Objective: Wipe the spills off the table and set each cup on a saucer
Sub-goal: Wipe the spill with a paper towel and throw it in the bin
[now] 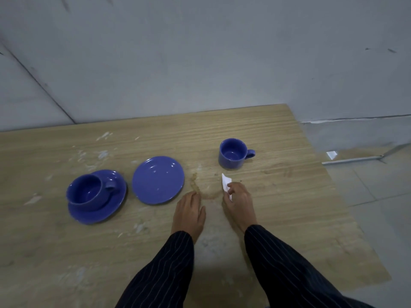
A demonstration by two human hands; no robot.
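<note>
Pinching white tissue (226, 184): right hand (239, 202) (fingers curled); left hand (189, 213) flat on table (289, 196).

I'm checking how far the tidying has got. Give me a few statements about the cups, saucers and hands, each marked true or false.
1. The left cup sits on a saucer. True.
2. The right cup sits on a saucer. False: it stands on the bare table.
3. The right hand holds a white tissue. True.
4. The left hand grips the empty saucer. False: it lies flat on the table.
</note>
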